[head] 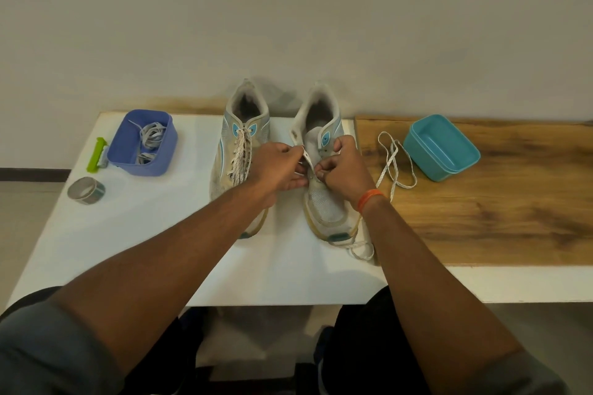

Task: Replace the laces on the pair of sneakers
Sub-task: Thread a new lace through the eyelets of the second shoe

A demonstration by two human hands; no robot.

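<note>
Laces point(148, 138), probably grey, fill the purple tub point(141, 144); teal tub point(441, 147) bare.

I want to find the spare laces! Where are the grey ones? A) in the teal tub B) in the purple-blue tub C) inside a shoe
B: the grey laces lie coiled in the purple-blue tub on the left, while the teal tub on the right holds no laces.
</note>
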